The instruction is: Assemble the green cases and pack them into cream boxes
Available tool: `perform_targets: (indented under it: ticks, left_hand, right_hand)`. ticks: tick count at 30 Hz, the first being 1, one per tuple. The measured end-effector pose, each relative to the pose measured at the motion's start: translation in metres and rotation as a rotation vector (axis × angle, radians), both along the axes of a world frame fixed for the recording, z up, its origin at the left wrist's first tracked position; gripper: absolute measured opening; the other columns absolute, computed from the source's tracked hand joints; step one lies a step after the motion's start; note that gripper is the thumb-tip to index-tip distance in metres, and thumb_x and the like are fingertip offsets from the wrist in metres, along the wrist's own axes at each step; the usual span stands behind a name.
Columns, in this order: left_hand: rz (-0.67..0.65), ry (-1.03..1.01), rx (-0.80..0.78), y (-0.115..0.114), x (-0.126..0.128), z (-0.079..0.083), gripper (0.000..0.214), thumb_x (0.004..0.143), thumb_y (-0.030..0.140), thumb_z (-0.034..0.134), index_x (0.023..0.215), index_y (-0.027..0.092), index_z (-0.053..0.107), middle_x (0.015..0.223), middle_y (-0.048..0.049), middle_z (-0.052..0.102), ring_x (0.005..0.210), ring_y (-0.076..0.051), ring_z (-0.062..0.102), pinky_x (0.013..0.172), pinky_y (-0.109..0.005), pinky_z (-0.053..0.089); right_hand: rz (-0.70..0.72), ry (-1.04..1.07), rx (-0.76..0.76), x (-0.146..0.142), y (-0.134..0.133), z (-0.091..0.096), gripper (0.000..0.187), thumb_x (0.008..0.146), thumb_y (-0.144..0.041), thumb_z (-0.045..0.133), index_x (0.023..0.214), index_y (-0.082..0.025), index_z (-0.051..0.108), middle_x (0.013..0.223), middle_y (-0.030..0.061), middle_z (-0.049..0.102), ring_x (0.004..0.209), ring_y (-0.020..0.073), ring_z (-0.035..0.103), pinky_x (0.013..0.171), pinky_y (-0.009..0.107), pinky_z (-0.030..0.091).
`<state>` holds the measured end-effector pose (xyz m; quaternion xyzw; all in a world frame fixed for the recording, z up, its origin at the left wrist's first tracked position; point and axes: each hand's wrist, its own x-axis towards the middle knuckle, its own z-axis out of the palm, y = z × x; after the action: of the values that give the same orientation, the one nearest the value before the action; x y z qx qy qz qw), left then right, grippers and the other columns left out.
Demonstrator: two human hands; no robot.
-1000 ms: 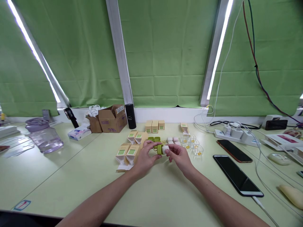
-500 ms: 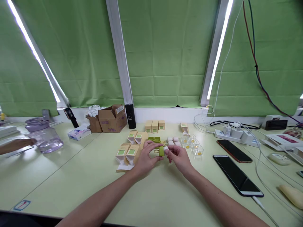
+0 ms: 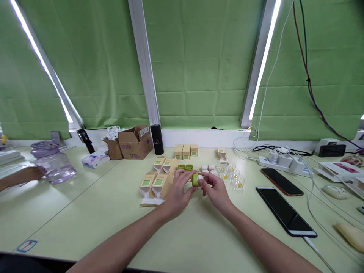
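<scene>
My left hand (image 3: 179,189) pinches a small green case (image 3: 195,179) with a ring or clip at its left side. From the other side, my right hand (image 3: 214,188) grips a small white rounded block (image 3: 200,178), pressed against or partly inside the green case. Just behind my hands lie more green cases (image 3: 184,167) and several white blocks (image 3: 211,167). Clear plastic trays (image 3: 238,182) with small gold-coloured pieces stand to the right. Left of my hands are open kraft boxes (image 3: 159,185) with green labels.
Closed kraft boxes (image 3: 186,152) stand at the back, beside a black cylinder (image 3: 157,139) and a cardboard carton (image 3: 135,143). Two phones (image 3: 286,211), cables and a power strip (image 3: 284,163) lie right. At far left, another person's hand (image 3: 30,174) is near a purple jug (image 3: 54,163).
My left hand has moved slightly right with the green case, which now covers more of the white block. The other person's hand at far left has shifted slightly.
</scene>
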<state>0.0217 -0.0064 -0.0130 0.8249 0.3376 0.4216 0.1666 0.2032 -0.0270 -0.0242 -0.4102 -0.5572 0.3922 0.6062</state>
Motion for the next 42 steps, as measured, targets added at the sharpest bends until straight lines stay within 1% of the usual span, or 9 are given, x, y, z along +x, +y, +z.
perform_targets:
  ticks: [7,11,17,21,26,29,31,37,42]
  left_hand:
    - [0.066,0.078,0.222,-0.01,0.003,0.002,0.055,0.1,0.031,0.057,0.154,0.026,0.048,0.143,-0.0135,0.061,0.132,-0.033,0.051,0.11,-0.053,0.045]
    - [0.13,0.136,0.257,-0.011,0.004,0.002,0.059,0.097,0.036,0.063,0.153,0.024,0.049,0.137,-0.0138,0.066,0.125,-0.037,0.054,0.105,-0.056,0.046]
    - [0.119,0.163,0.253,-0.014,0.006,-0.001,0.055,0.103,0.031,0.052,0.156,0.021,0.042,0.135,-0.0161,0.067,0.121,-0.033,0.063,0.101,-0.051,0.052]
    - [0.056,0.109,0.128,-0.014,0.005,-0.004,0.055,0.104,0.03,0.048,0.157,0.023,0.038,0.136,-0.016,0.066,0.118,-0.03,0.067,0.098,-0.047,0.056]
    - [-0.043,-0.108,-0.133,-0.009,0.004,-0.001,0.052,0.103,0.04,0.052,0.153,0.024,0.045,0.148,-0.0162,0.057,0.12,-0.029,0.066,0.091,-0.041,0.061]
    - [-0.157,-0.262,-0.334,-0.007,0.005,0.002,0.056,0.102,0.045,0.055,0.152,0.024,0.046,0.148,-0.0166,0.057,0.115,-0.027,0.067,0.09,-0.04,0.062]
    - [-0.237,-0.336,-0.441,-0.005,0.005,0.002,0.059,0.101,0.047,0.057,0.154,0.024,0.045,0.146,-0.0166,0.057,0.113,-0.026,0.067,0.09,-0.039,0.061]
    - [-0.331,-0.381,-0.514,-0.002,0.005,-0.002,0.066,0.098,0.049,0.062,0.155,0.022,0.043,0.133,-0.0164,0.063,0.1,-0.021,0.064,0.077,-0.031,0.056]
    - [-0.351,-0.384,-0.549,-0.002,0.004,-0.002,0.064,0.098,0.049,0.062,0.155,0.025,0.041,0.134,-0.0154,0.063,0.102,-0.021,0.065,0.077,-0.03,0.056]
  right_hand:
    - [-0.027,0.026,-0.001,-0.002,-0.002,-0.001,0.053,0.082,-0.065,0.074,0.106,-0.018,0.071,0.073,-0.0003,0.058,0.063,0.0161,0.057,0.051,0.028,0.054]
    - [-0.038,0.033,-0.012,-0.005,-0.005,0.0,0.052,0.08,-0.067,0.076,0.101,-0.019,0.068,0.072,-0.0011,0.058,0.061,0.016,0.058,0.05,0.028,0.053]
    - [-0.068,0.023,-0.005,-0.009,-0.007,-0.001,0.053,0.077,-0.067,0.078,0.098,-0.02,0.063,0.072,-0.0018,0.058,0.06,0.015,0.057,0.047,0.026,0.05]
    - [-0.076,-0.048,0.023,-0.008,-0.007,-0.002,0.051,0.077,-0.064,0.08,0.098,-0.021,0.062,0.075,-0.0009,0.062,0.066,0.0163,0.059,0.051,0.026,0.051]
    - [-0.08,-0.201,0.113,-0.003,-0.012,0.003,0.035,0.089,-0.052,0.071,0.103,-0.021,0.063,0.085,0.0042,0.068,0.077,0.0193,0.065,0.057,0.027,0.053]
    - [-0.147,-0.347,0.257,0.002,-0.014,0.005,0.027,0.092,-0.04,0.067,0.113,-0.023,0.063,0.105,0.0088,0.069,0.081,0.0198,0.067,0.059,0.029,0.057]
    - [-0.201,-0.465,0.382,0.005,-0.015,0.005,0.037,0.091,-0.032,0.066,0.127,-0.024,0.06,0.124,0.0127,0.065,0.084,0.0206,0.068,0.059,0.03,0.059]
    - [-0.253,-0.818,0.644,0.009,-0.012,0.001,0.041,0.097,-0.02,0.058,0.137,-0.026,0.057,0.137,0.0126,0.066,0.122,0.0288,0.067,0.087,0.04,0.064]
    - [-0.246,-0.844,0.66,0.009,-0.008,-0.003,0.038,0.098,-0.02,0.057,0.136,-0.025,0.058,0.136,0.0129,0.069,0.123,0.0281,0.069,0.09,0.041,0.064]
